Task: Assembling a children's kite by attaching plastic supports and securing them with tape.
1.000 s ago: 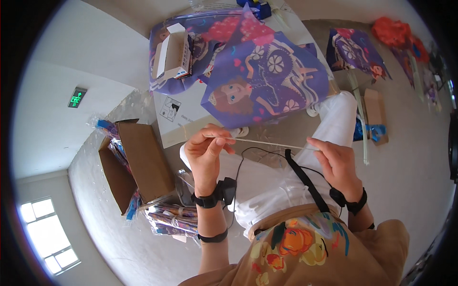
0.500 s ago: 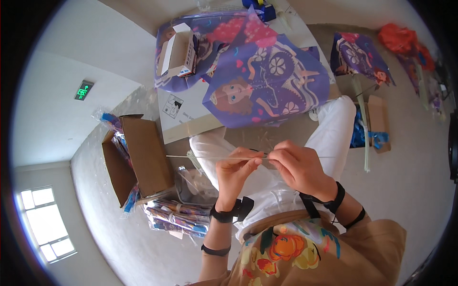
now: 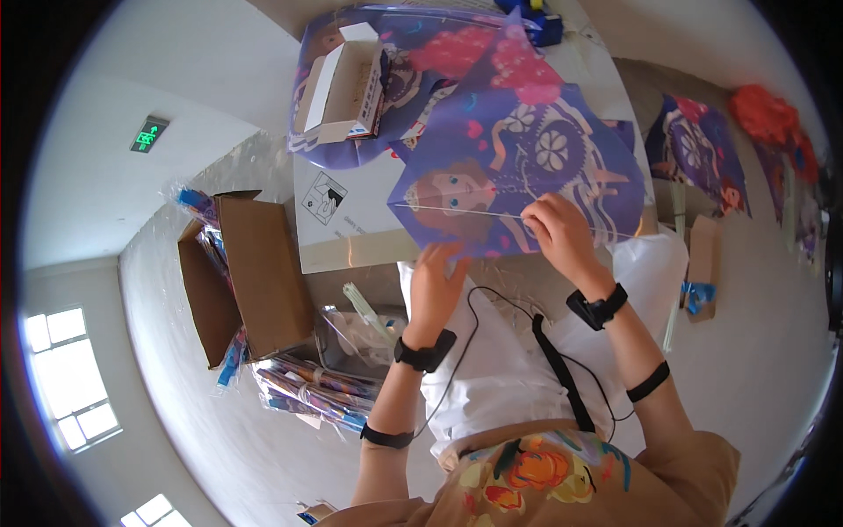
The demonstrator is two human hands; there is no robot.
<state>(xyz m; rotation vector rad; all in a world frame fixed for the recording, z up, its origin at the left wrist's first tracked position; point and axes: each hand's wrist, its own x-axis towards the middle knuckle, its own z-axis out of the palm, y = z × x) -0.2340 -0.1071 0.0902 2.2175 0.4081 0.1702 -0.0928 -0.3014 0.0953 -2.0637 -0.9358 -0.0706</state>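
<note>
A purple kite sheet (image 3: 571, 162) printed with a cartoon figure lies spread over the work surface in front of me. My right hand (image 3: 562, 237) pinches a thin pale rod (image 3: 465, 210) that stretches across the lower part of the sheet. Beside the sheet's near edge is my left hand (image 3: 435, 290), its fingers extended and its thumb apart. Whether those fingertips touch the fabric is hard to tell. Part of the rod is covered by the right fingers.
An open white carton (image 3: 347, 88) sits at the far left of the work surface. On the floor to the left are a brown cardboard box (image 3: 268, 272), wrapped bundles (image 3: 316, 386) and a grey bin (image 3: 351, 351) with pale rods. Another printed sheet (image 3: 698, 154) lies at the right.
Both hands have moved forward, from above my lap to the sheet. The rod now lies over the sheet in the right hand, and the left hand has come off it.
</note>
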